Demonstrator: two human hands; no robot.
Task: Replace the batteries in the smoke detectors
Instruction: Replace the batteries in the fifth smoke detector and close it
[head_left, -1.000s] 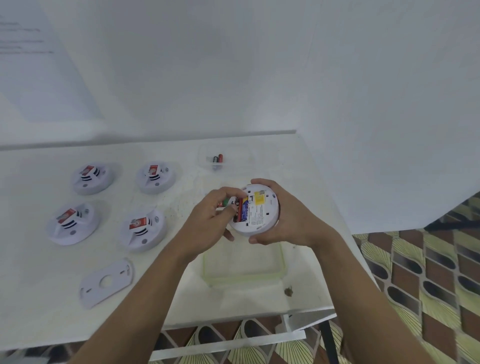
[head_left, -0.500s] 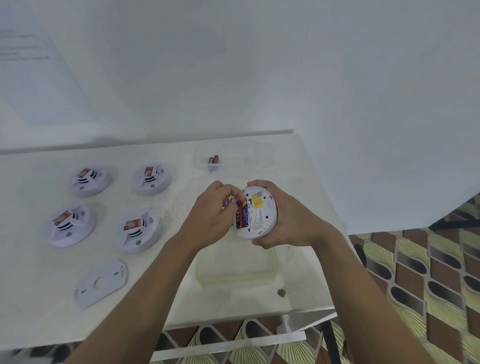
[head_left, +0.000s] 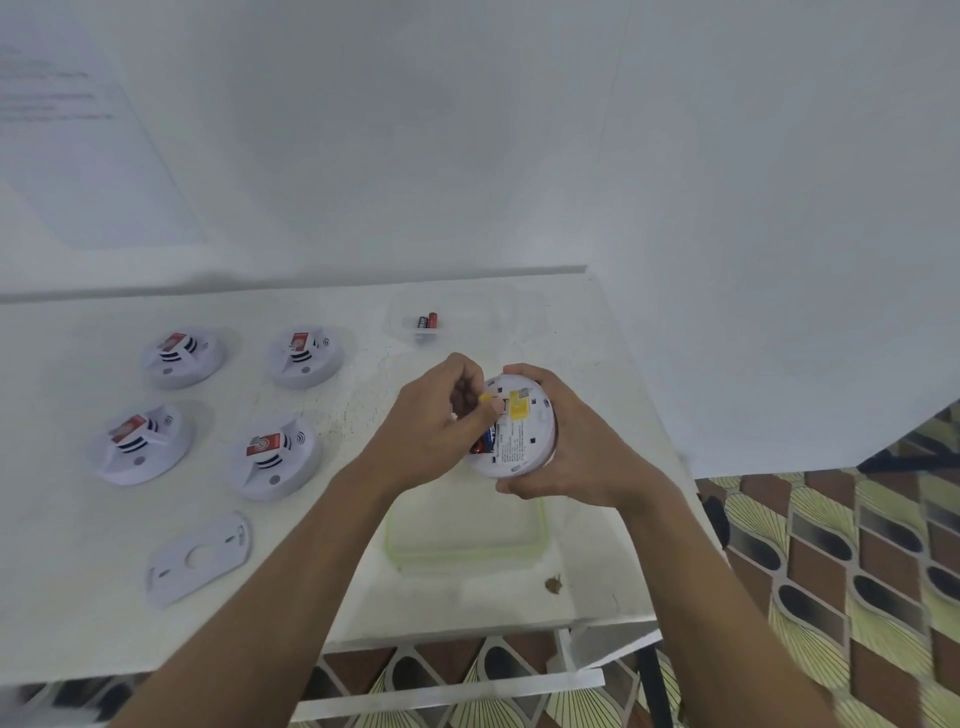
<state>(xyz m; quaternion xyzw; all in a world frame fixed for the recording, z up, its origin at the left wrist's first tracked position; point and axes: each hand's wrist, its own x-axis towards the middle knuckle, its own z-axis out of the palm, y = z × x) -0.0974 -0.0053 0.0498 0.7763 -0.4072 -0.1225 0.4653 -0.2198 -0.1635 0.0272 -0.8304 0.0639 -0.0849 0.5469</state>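
My right hand (head_left: 566, 447) grips a round white smoke detector (head_left: 519, 431), back side up, with a yellow label and an open battery bay. My left hand (head_left: 436, 421) pinches a battery (head_left: 485, 436) at the bay's left edge, one end lifted by my fingertips; a blue and a red battery end show below my fingers. Several more white detectors lie face up at the left, such as one (head_left: 275, 457) near the middle. A detached white mounting plate (head_left: 200, 556) lies near the front left.
A clear container (head_left: 462, 322) at the back holds a red-and-black battery (head_left: 427, 321). A clear green-rimmed tray (head_left: 540, 535) sits under my hands. The white table (head_left: 78, 597) ends right of my right hand; patterned floor lies beyond. White walls stand behind and right.
My left fingers have curled tighter and risen at the battery bay, lifting one end of a battery. The detector stays in my right hand.
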